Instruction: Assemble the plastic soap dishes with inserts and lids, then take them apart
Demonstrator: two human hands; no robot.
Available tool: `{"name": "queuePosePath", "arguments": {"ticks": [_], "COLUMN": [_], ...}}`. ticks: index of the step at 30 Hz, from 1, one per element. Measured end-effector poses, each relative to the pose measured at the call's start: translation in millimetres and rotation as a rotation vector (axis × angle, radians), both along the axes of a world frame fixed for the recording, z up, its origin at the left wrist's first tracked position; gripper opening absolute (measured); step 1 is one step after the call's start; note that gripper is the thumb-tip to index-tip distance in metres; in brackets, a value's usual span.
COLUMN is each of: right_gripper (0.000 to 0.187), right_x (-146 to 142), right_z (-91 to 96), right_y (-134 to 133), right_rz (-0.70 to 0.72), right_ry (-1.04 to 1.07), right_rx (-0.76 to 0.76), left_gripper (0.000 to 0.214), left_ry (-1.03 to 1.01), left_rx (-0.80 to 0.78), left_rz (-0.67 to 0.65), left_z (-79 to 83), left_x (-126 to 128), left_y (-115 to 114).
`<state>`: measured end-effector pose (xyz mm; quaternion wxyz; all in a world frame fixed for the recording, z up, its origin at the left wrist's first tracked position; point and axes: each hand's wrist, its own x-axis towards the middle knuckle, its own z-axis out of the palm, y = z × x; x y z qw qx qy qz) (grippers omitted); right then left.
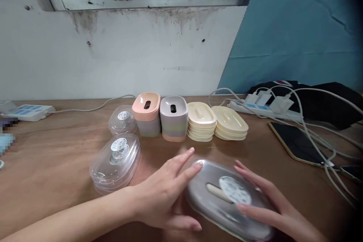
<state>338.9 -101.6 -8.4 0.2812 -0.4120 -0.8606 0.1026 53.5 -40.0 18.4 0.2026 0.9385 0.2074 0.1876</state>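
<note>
Wooden table [56,159]: blurred lidded box [227,196], right hand [272,204] cropped.

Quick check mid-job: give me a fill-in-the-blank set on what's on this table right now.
1. Both hands, left hand and right hand, grip one grey oval box with a clear ____.
2. The pink-topped stack of oval containers stands directly ____ of the grey-topped stack of oval containers.
3. The cream oval lids sit in ____ stacks.

Missing words: lid; left; two
</note>
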Motion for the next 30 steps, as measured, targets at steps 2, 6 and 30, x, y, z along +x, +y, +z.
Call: {"name": "queuePosePath", "arguments": {"ticks": [2, 6, 30], "right_gripper": [0.054, 0.094, 0.094], "right_x": [-13, -32, -38], "right_z": [2.9, 5.4, 15.0], "right_y": [16, 53, 72], "right_rz": [0.186, 0.327, 0.288], "right_ry": [0.016, -0.036, -0.091], "right_rx": [-0.105, -0.319, -0.599], "left_gripper": [0.089, 0.091, 0.078], "left_ry": [0.051, 0.139, 0.343], "left_rx": [0.022, 0.036, 0.042], "left_rz": [-0.007, 0.081, 1.397], "left_z": [7.4, 22.4, 59.9], "left_x": [-3, -11, -112], "left_y": [5, 8, 79]}}
